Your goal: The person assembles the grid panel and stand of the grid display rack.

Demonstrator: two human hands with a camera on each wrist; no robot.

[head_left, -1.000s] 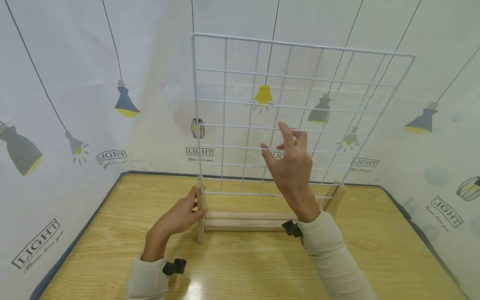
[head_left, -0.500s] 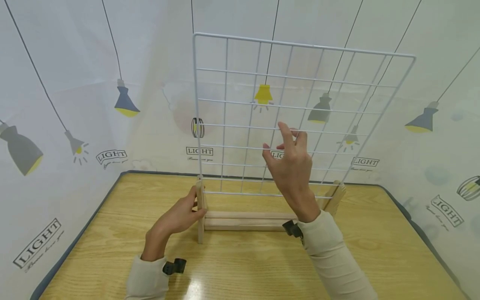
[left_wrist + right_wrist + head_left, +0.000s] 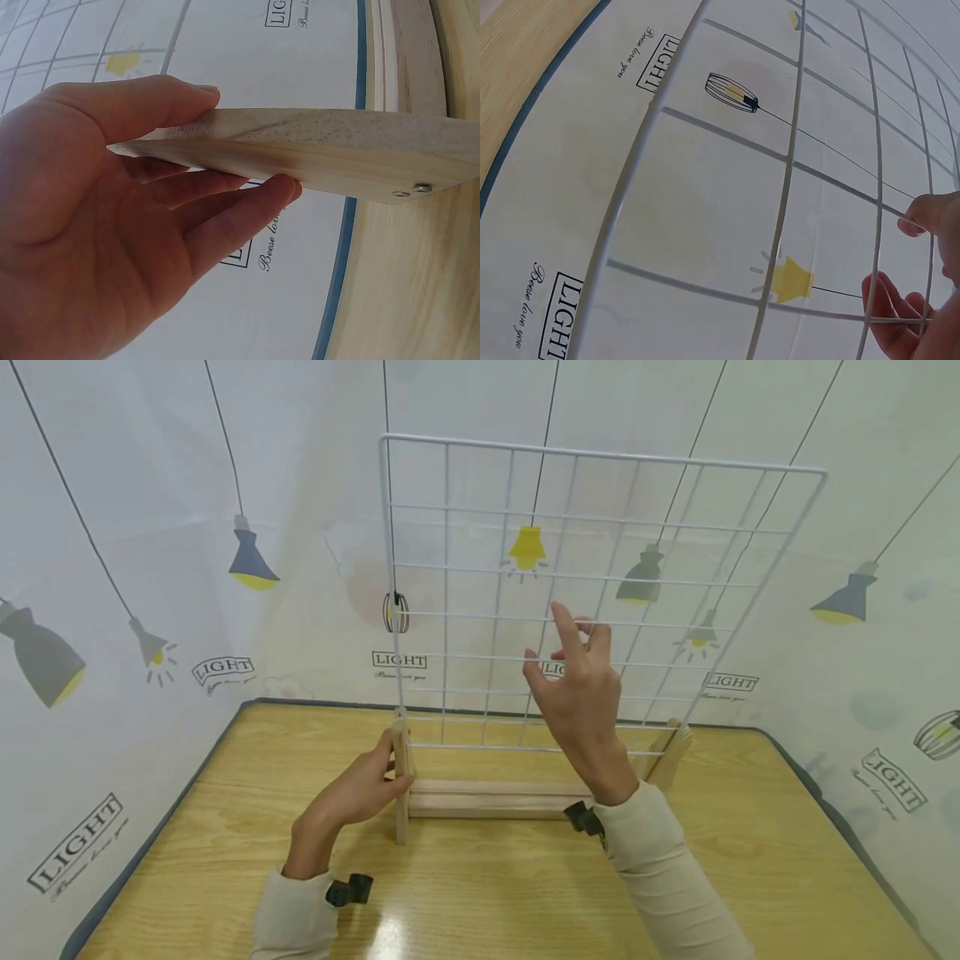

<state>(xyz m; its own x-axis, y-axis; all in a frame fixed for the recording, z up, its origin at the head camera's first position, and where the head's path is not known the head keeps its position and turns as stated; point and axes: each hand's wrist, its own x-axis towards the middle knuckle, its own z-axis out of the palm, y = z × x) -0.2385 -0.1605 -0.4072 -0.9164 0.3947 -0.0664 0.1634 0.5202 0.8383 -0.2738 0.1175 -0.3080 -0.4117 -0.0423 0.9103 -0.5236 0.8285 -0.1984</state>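
Note:
A white wire grid panel [image 3: 468,585] stands upright, leaning, its lower edge between the side posts of a wooden stand [image 3: 480,808]. My left hand [image 3: 358,789] pinches the stand's left side board, thumb on one face and fingers on the other; two screw heads [image 3: 422,187] show in that board in the left wrist view. My right hand [image 3: 587,693], in front of the panel, holds its wires near the middle with bent fingers and thumb. In the right wrist view the fingers [image 3: 889,307] lie at the wires; part of the hand is out of frame.
The stand rests on a wood-grain table [image 3: 480,893]. Behind and to both sides rises a pale wall covering [image 3: 315,568] printed with hanging lamps and "LIGHT" labels. The stand's right side post [image 3: 667,756] is partly behind my right forearm.
The panel's top left corner has shifted slightly left and down, and my right hand has moved slightly left with it. My left hand keeps its hold on the side board.

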